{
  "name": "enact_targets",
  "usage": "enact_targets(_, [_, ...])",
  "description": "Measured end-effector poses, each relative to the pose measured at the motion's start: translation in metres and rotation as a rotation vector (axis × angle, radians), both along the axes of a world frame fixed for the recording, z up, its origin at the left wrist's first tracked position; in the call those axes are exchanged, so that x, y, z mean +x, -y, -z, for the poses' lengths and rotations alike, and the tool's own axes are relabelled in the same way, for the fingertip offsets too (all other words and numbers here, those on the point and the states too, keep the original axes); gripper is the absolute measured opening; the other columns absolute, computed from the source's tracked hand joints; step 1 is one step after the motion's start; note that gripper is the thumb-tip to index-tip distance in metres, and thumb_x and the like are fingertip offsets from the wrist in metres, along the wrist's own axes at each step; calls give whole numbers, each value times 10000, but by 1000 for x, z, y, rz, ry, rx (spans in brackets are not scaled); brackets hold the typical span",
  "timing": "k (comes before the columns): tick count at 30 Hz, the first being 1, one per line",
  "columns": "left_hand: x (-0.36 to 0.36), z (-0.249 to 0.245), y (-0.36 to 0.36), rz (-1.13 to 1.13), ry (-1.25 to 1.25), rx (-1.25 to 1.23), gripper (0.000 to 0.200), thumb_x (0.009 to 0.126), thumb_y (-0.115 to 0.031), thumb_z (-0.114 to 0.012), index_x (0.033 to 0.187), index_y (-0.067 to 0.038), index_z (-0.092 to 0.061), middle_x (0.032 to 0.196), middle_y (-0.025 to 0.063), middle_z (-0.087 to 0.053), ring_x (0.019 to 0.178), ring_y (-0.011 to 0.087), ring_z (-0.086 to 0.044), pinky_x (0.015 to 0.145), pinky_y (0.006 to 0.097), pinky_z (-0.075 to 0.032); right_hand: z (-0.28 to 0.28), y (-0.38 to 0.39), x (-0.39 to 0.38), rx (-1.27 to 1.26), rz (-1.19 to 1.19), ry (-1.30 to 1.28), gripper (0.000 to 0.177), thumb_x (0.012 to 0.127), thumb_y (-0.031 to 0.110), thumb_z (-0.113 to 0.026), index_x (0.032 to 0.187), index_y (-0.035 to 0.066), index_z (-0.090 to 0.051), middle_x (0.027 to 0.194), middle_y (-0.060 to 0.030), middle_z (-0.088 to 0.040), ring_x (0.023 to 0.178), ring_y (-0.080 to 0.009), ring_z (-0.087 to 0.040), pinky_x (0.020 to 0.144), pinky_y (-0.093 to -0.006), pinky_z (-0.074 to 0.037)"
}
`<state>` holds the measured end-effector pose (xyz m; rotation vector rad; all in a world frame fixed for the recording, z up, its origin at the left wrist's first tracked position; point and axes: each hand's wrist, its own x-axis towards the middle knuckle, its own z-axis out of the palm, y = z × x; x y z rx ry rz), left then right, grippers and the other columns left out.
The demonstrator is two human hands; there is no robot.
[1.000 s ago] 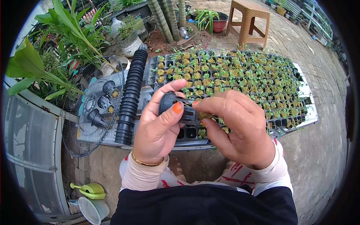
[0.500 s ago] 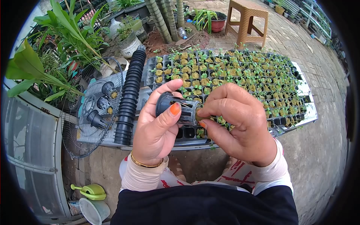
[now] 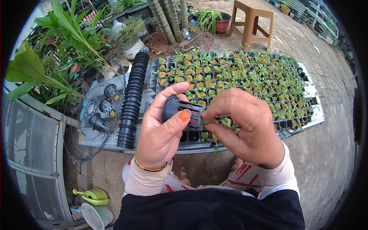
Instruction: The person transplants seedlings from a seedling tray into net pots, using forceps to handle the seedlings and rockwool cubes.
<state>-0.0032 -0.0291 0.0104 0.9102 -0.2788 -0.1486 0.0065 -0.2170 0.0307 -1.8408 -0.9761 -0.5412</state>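
Note:
A black slotted net cup (image 3: 176, 109) lies sideways in my left hand (image 3: 159, 132), its wide rim toward the palm and my thumb across its side. My right hand (image 3: 245, 124) pinches a small brownish plug (image 3: 209, 121) at the cup's narrow end, between thumb and index finger. Behind both hands spreads a seedling tray (image 3: 234, 76) filled with brown plugs and green sprouts. To the left stretches a long stack of nested black net cups (image 3: 133, 96). Several single cups rest on a round wire fan guard (image 3: 86, 126).
A tan woven stool (image 3: 253, 19) stands beyond the tray, near a red pot (image 3: 223, 23). Leafy plants fill the upper left. At the lower left are a green watering can (image 3: 96, 196), a pale bucket (image 3: 96, 215) and a glass-panelled cabinet (image 3: 34, 153).
The net cup has turned slightly, its narrow end tilting lower. My right hand has shifted a little down and right, with more of the plug showing at its fingertips.

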Motion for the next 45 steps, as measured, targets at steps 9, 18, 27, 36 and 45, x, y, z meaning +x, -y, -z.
enact_targets(9, [0,-2,0,-85,175,53,625,767,-62,-740,1305,2,-427,1052,44,-488,935,105,-550,849,236,-453,0,4,-3,60,40,-190,206,697,81,-716,859,0,-618,804,-47,-599,650,-86,-507,543,-208,-351])
enact_targets(18, [-1,-1,2,-130,221,81,650,752,-51,-752,1311,0,-425,1055,38,-487,919,104,-570,835,234,-472,-1,-5,-6,114,84,-127,159,641,-40,-665,782,7,-609,710,-95,-592,636,-219,-587,581,-301,-470])
enact_targets(27, [0,-3,-1,-180,328,173,755,697,-56,-801,1334,-1,-400,1096,51,-483,966,116,-563,860,250,-480,-14,8,-7,128,29,-344,256,663,75,-717,887,0,-619,819,-35,-591,562,-25,-416,494,-178,-277])
enact_targets(36, [0,1,2,-230,476,267,834,650,-32,-825,1348,-6,-368,1118,74,-484,1012,138,-545,887,271,-478,4,-1,-2,251,-1,-318,143,660,5,-677,793,-5,-624,698,-80,-606,636,-172,-583,590,-281,-463])
enact_targets(45, [4,3,1,-240,546,342,836,657,-5,-811,1356,-1,-352,1131,82,-485,1019,143,-538,891,280,-478,7,4,5,118,-10,-158,216,633,-14,-704,833,14,-628,738,-95,-616,673,-224,-598,617,-302,-471])
